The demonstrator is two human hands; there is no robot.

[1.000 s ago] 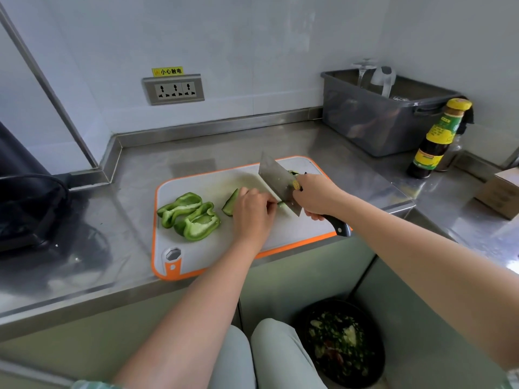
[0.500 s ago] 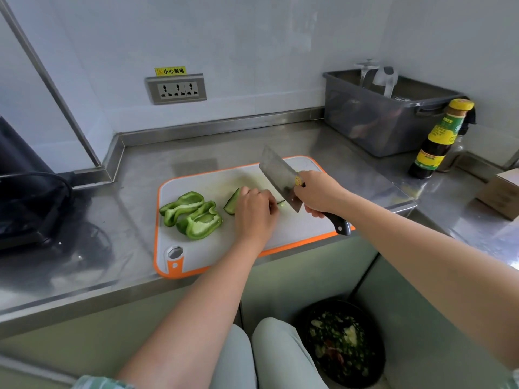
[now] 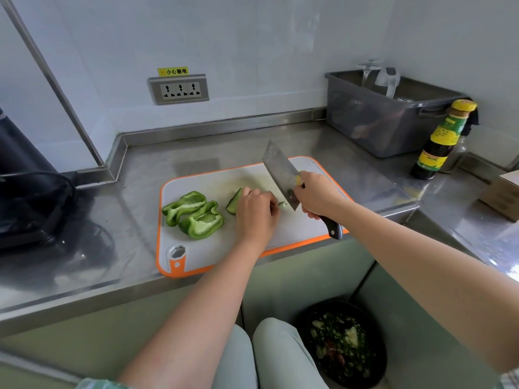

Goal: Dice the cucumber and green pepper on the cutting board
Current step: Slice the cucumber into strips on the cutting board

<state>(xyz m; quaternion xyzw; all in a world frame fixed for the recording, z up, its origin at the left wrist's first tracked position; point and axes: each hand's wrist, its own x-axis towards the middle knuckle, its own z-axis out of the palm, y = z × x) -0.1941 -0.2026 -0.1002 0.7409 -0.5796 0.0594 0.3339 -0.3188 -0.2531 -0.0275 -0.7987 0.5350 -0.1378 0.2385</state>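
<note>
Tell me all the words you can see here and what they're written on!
"小心触电": on the yellow sticker above the wall socket.
Sauce bottle: its green and yellow label has print, too blurred to read.
Cleaver: a small yellow mark near the handle, too small to read.

Both forearms (image 3: 196, 304) being left bare, a pale green left sleeve edge (image 3: 95, 384) being shown, a patterned right sleeve edge (image 3: 510, 377) being glimpsed, pale grey-green trousers (image 3: 280, 357) being worn

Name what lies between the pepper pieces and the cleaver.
In the head view, the cucumber, held by the left hand, lies between pepper pieces and cleaver.
</note>
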